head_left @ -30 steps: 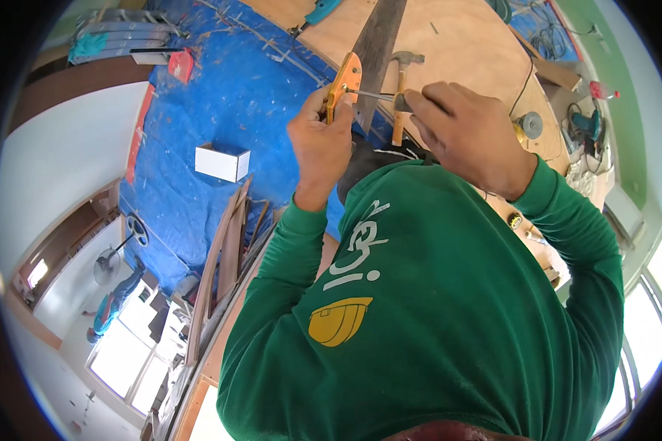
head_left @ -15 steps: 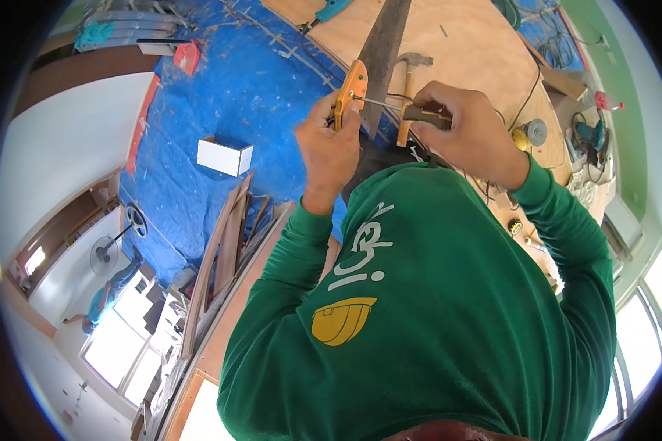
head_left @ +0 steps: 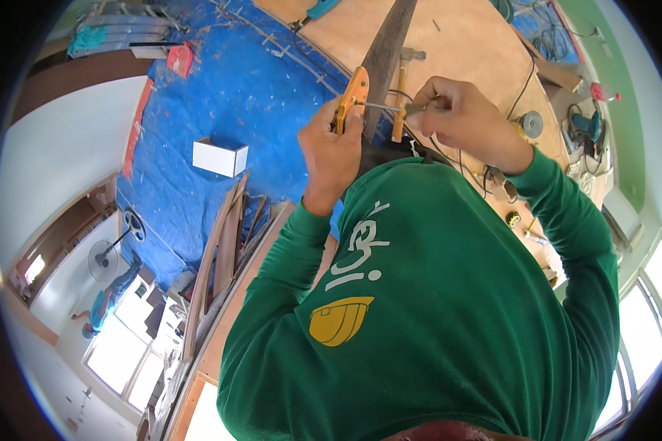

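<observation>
My left hand is closed around the orange handle of a handsaw, whose long grey blade points away over the wooden worktop. In my right hand, the fingers are bent around the grip of a screwdriver; most of that grip is hidden by them. The screwdriver's thin shaft runs level to the left, and its tip meets a fastener on the saw handle. Just beyond my right fingertips lies a claw hammer with a wooden handle, partly behind the screwdriver.
The pale plywood worktop carries cords, a round disc, a tape measure and a teal power tool. A white box stands on the blue floor sheet. Wood strips lean at left; another person is farther off.
My right fingers have shifted on the screwdriver grip, covering more of it. The saw and my left hand keep nearly the same place. The whole view has moved slightly.
</observation>
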{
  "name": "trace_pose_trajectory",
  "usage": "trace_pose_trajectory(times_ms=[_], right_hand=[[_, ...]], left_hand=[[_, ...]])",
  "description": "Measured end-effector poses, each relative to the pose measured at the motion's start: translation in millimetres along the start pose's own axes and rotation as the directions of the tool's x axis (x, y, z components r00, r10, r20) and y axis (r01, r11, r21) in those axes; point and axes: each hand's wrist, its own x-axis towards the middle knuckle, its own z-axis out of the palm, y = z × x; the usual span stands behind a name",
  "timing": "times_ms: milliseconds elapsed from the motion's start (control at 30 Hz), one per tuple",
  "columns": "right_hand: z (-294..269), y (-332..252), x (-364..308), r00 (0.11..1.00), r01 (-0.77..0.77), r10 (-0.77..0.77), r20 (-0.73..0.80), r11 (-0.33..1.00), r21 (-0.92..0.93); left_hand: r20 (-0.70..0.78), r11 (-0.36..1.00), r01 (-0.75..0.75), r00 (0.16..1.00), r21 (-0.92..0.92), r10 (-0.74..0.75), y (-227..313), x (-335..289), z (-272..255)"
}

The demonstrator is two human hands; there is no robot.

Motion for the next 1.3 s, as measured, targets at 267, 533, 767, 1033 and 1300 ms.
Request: trace_pose_trajectory(times_ms=[267,533,767,1033,1300], right_hand=[[7.4,-0.5,-23.2,0.733,0.416,-0.645,0.217,0.173,-0.893],[12.1,-5.4,-14.3,0.985,0.065,-0.089,-0.148,0.985,-0.162],[-10.3,16.3,3.6,0.835,0.192,-0.274,-0.478,0.958,-0.215],[17.2,53.8,53.8,0.825,0.409,-0.284,-0.488,0.897,0.169],[15.1,42.8,10.1,0.795,0.150,-0.333,-0.507,0.918,-0.368]], left_hand=[[0.031,0.993,0.096,0.995,-0.071,-0.094,4.2,-4.5,0.7],[-0.048,0.993,0.043,0.998,-0.108,-0.048,-8.0,-5.2,0.1],[0.166,0.713,0.297,0.954,-0.635,-0.250,-26.4,8.2,-13.1],[0.386,0.542,0.369,0.918,-0.755,-0.089,-28.8,-1.3,3.2],[0.439,0.600,0.480,0.869,-0.640,-0.227,-25.0,-5.4,0.9]])
